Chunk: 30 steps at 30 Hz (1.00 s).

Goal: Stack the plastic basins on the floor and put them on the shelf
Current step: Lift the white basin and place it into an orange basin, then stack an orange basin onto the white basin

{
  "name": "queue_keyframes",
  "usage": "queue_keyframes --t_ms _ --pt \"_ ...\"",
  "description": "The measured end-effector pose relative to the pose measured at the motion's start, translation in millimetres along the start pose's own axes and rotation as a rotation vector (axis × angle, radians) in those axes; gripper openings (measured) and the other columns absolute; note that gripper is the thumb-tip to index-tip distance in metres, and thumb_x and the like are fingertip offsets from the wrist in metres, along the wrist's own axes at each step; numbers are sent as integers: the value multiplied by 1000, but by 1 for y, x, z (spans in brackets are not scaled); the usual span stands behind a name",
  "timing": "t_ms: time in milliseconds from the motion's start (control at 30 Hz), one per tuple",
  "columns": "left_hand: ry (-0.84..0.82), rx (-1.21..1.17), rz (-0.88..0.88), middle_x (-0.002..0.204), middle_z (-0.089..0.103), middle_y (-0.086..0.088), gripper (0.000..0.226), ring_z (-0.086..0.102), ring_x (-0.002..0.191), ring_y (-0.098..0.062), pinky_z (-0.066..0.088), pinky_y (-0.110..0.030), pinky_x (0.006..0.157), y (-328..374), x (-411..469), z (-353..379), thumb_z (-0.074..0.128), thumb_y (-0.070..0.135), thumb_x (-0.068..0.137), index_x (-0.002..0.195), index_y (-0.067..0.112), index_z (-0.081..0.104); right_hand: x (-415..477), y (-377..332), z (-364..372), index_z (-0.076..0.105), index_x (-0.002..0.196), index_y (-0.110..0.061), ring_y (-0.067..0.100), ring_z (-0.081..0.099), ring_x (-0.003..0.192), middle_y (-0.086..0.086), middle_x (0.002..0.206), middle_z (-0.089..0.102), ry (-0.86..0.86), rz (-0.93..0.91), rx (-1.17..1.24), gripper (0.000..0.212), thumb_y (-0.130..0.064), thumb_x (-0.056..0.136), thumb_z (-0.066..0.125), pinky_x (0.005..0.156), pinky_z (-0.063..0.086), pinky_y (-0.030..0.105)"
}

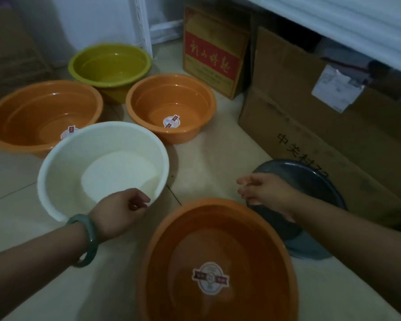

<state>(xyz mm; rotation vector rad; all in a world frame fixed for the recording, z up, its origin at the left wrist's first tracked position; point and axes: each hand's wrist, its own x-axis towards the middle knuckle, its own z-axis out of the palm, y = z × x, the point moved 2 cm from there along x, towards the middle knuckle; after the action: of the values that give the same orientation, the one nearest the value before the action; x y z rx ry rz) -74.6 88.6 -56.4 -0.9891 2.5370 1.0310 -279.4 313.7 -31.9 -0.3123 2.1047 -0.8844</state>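
Note:
Several plastic basins stand on the tiled floor. Nearest me is an orange basin [218, 262] with a round sticker inside. A white basin [97, 167] sits to its left, and my left hand [123, 212], with a green bangle on the wrist, pinches its near rim. A dark grey basin [310, 181] lies on the right; my right hand [264, 191] hovers over its left rim with fingers apart, holding nothing. Farther back stand an orange basin [39, 117] at the left, another orange basin [171, 107] in the middle, and a yellow-green basin [111, 63].
Cardboard boxes line the right side: a large brown box [310, 126] and a red-labelled box [213, 54]. A white shelf upright [140, 22] stands at the back, and a white board [334, 26] overhangs the boxes at the top right.

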Motion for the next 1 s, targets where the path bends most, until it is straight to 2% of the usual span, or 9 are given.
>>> queue_keyframes --t_ms 67,200,333,400,533,633,767,867,1000 --pt "-85 49 0 103 66 7 21 60 92 -9 43 -22 81 3 -7 11 60 28 85 106 28 59 -18 22 -3 61 116 -14 19 64 97 5 103 67 27 28 -14 25 -14 92 56 82 53 26" --pt "-239 210 -10 113 66 6 40 61 101 -12 43 -24 89 9 -18 22 60 38 84 121 23 56 -52 64 -6 67 97 -18 19 67 86 3 91 70 140 67 -77 12 -15 90 58 83 56 36" --pt "-447 54 -151 105 65 3 34 65 91 -13 55 -24 75 6 -29 34 54 33 89 120 21 56 -80 95 -5 66 92 -20 16 66 86 -1 90 69 178 115 -130 6 -20 87 62 81 54 33" --pt "-516 -17 -207 104 67 -1 31 67 91 -16 57 -26 72 4 -35 40 50 30 92 120 20 57 -89 105 -3 65 93 -20 14 64 86 -2 90 68 218 142 -150 10 -26 85 65 81 53 32" --pt "-518 -177 -295 106 69 -10 31 69 92 -27 59 -32 69 -1 -43 46 49 26 93 121 16 57 -103 122 7 51 111 -20 19 65 83 5 91 66 236 289 -159 34 -32 84 66 70 52 32" --pt "-526 -229 -309 102 72 -12 28 71 90 -28 60 -33 69 -2 -45 48 52 22 91 118 16 58 -108 133 19 52 125 -9 23 68 86 11 101 68 139 394 39 40 -26 90 58 70 56 33" --pt "-472 -254 -323 93 74 -18 22 72 84 -31 58 -45 76 -5 -44 49 57 16 88 109 9 55 -111 138 26 53 117 -12 28 68 88 13 103 67 102 394 132 26 -23 94 51 73 58 38" --pt "-472 -230 -314 91 74 -19 18 72 83 -33 58 -46 76 -4 -46 46 55 12 89 107 8 57 -112 134 26 53 106 -15 28 69 84 11 95 67 94 390 117 14 -20 93 52 71 58 39" --pt "-465 -219 -314 88 74 -19 19 72 78 -33 59 -45 72 -3 -47 34 56 8 88 107 8 58 -116 124 27 58 100 -11 27 68 80 12 93 68 111 350 63 13 -18 90 53 66 58 38"
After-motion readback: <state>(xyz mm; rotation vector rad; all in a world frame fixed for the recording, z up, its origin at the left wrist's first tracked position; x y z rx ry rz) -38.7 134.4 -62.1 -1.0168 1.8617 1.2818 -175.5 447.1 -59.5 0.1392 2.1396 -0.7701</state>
